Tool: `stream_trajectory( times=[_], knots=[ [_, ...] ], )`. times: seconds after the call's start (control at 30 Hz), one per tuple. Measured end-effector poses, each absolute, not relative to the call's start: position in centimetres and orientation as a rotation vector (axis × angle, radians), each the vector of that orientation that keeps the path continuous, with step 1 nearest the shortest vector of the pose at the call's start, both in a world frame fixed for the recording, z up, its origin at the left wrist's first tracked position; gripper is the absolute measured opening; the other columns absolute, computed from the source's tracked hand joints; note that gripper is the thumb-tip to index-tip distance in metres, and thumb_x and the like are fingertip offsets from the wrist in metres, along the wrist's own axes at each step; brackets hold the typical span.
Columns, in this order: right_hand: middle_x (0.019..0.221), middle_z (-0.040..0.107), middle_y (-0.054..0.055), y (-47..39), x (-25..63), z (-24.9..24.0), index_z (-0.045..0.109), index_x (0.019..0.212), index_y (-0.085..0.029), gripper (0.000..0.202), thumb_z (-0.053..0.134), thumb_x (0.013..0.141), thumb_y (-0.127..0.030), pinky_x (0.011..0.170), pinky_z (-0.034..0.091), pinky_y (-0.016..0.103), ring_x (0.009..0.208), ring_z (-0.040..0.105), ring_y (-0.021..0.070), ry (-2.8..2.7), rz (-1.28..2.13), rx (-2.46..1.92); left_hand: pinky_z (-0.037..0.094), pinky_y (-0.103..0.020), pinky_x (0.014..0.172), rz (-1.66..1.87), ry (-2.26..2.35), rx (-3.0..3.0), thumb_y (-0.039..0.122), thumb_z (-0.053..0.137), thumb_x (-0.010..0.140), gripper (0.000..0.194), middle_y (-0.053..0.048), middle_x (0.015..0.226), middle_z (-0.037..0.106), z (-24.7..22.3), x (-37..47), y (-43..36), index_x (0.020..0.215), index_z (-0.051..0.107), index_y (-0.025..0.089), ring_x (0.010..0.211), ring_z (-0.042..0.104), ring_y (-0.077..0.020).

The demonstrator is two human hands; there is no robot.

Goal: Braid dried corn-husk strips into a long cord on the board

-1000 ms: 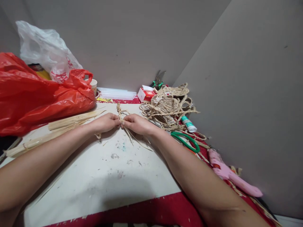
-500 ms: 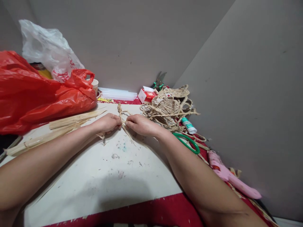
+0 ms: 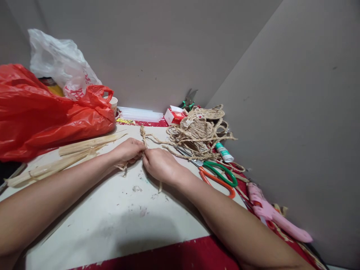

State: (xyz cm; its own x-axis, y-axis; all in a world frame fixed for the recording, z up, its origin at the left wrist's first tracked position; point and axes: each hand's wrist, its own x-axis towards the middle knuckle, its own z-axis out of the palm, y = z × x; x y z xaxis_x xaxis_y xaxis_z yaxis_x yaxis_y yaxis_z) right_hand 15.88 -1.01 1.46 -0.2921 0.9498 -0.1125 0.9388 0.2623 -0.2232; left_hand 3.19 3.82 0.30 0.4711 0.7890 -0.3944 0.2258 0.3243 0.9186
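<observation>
From my remote post: left hand (image 3: 129,151) with fingers pinched closed on the braided cord (image 3: 143,135), far on the white board (image 3: 95,221), likely steadying it, right hand (image 3: 159,165) alongside, its hold hidden so I cannot tell, scissors (image 3: 205,171) lying right, probably for easy reach

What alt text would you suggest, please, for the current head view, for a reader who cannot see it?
A person's left hand and right hand meet at a cord over a white board. To the right lie a heap of cord, scissors and a pink glue gun; to the left are dry straw strips and a red plastic bag.
</observation>
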Motion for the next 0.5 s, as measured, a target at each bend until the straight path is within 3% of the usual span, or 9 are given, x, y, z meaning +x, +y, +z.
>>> stream_trajectory(
  times=[0.1, 0.17, 0.27, 0.4, 0.5],
  knots=[
    [0.082, 0.067, 0.015, -2.0, 15.8, 2.6, 0.062, 0.076, -0.014, 0.025, 0.041, 0.085, -0.024, 0.059, 0.034, 0.029, 0.068, 0.058, 0.0207, -2.594, 0.493, -1.713, 0.011, -0.02, 0.034, 0.472, 1.045, 1.231, 0.016, 0.051, 0.076, 0.025, 0.007, 0.039, 0.029, 0.2, 3.0, 3.9, 0.052, 0.043, 0.016, 0.03, 0.021, -0.0032],
    [0.069, 0.064, 0.009, -2.1, 16.4, 3.7, 0.057, 0.066, -0.015, 0.026, 0.044, 0.085, -0.028, 0.055, 0.033, 0.026, 0.059, 0.054, 0.0161, -2.671, 0.799, -1.493, 0.012, -0.02, 0.034, 0.468, 1.02, 1.22, 0.018, 0.052, 0.077, 0.02, 0.008, 0.038, 0.028, 0.0, 2.9, 4.0, 0.058, 0.049, 0.015, 0.03, 0.02, -0.0033],
    [0.051, 0.054, 0.001, -1.0, 18.0, 4.6, 0.053, 0.061, -0.016, 0.034, 0.044, 0.088, -0.035, 0.049, 0.031, 0.023, 0.048, 0.046, 0.0106, -2.386, 1.065, -1.372, 0.012, -0.019, 0.034, 0.48, 0.975, 1.21, 0.023, 0.059, 0.075, 0.022, 0.009, 0.039, 0.027, -0.1, 2.7, 4.3, 0.058, 0.048, 0.016, 0.031, 0.02, -0.0029],
    [0.055, 0.055, 0.001, 1.5, 19.2, 3.1, 0.054, 0.063, -0.014, 0.032, 0.05, 0.087, -0.035, 0.05, 0.033, 0.021, 0.051, 0.046, 0.0091, -1.85, 0.765, -1.523, 0.012, -0.017, 0.035, 0.476, 0.925, 1.196, 0.023, 0.057, 0.078, 0.014, 0.01, 0.041, 0.024, 0.0, 2.7, 4.3, 0.067, 0.054, 0.015, 0.032, 0.016, -0.0026],
    [0.057, 0.056, 0.001, 2.3, 18.7, 1.1, 0.052, 0.066, -0.015, 0.033, 0.046, 0.089, -0.038, 0.044, 0.034, 0.02, 0.045, 0.045, 0.0078, -1.681, 1.255, -1.495, 0.013, -0.017, 0.035, 0.488, 0.899, 1.21, 0.023, 0.054, 0.08, 0.016, 0.009, 0.043, 0.025, 0.2, 2.7, 4.1, 0.067, 0.053, 0.014, 0.034, 0.018, -0.0026]
  ],
)
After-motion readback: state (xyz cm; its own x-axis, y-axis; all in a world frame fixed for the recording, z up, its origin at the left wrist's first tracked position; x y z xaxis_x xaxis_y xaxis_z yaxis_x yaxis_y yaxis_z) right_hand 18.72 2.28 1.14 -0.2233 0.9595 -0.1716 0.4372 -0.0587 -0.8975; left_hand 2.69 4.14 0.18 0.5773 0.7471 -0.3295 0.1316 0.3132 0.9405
